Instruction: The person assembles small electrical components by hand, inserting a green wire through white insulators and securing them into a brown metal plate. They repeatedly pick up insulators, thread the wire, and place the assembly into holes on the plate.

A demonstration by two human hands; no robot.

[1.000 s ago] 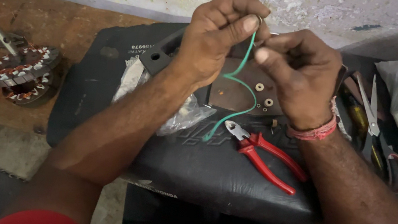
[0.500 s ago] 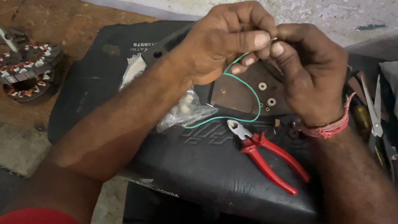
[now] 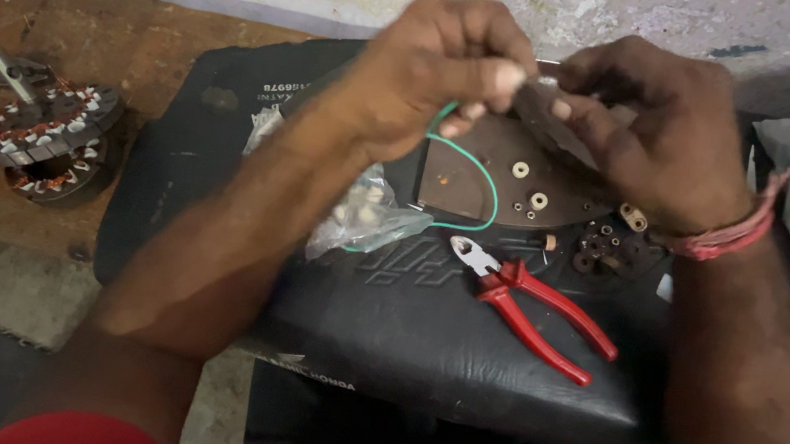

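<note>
Your left hand [image 3: 434, 66] pinches the green wire [image 3: 481, 177] at its top end, your right hand [image 3: 658, 124] closed beside it, above the brown plate [image 3: 491, 179] on the black cushion [image 3: 383, 321]; keep both grips close, the loop clear of the red cutters [image 3: 531, 304]

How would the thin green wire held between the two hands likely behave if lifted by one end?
The green wire would probably flop: it already sags in a loose loop below the left hand and right hand. It looks thin, so likely very light, and its curve suggests it keeps bends.
</note>
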